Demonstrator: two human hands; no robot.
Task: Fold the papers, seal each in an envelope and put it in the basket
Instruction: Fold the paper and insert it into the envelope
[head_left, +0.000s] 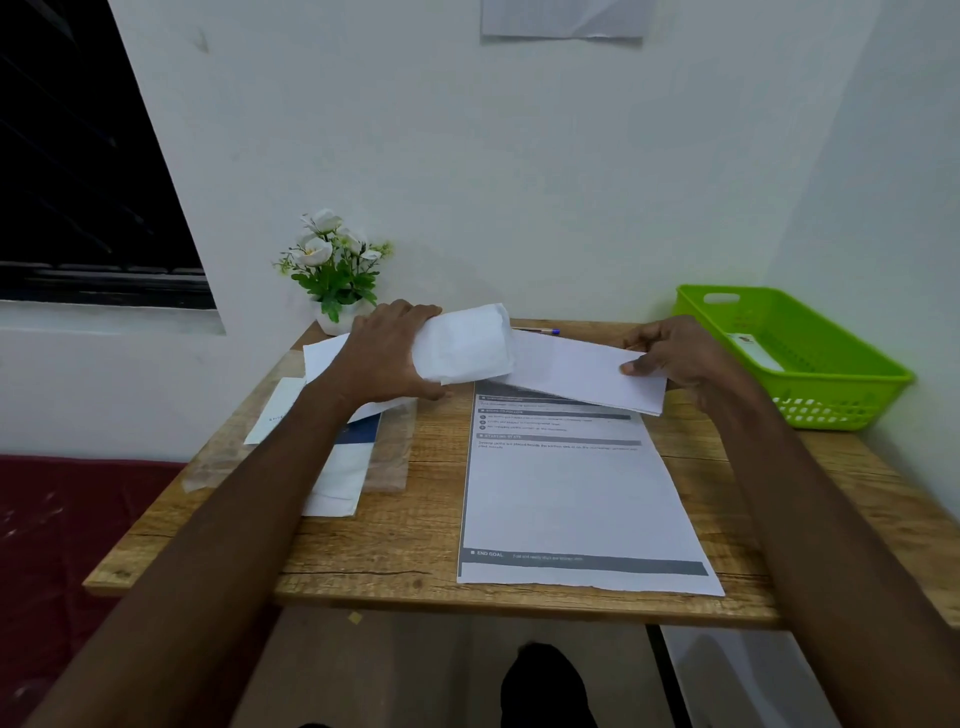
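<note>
White envelope (465, 345) bulges open around folded paper (582, 371)

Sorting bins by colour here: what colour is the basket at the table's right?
Bright lime green basket, seen in the head view.

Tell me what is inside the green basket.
One white envelope lies flat on the floor of the basket, toward its left side. The near wall hides part of the floor, so anything there cannot be seen.

printed sheet (582, 499) on table (415, 561), envelopes (337, 467) to its left, basket (810, 384) right, plant (335, 270) behind
</note>
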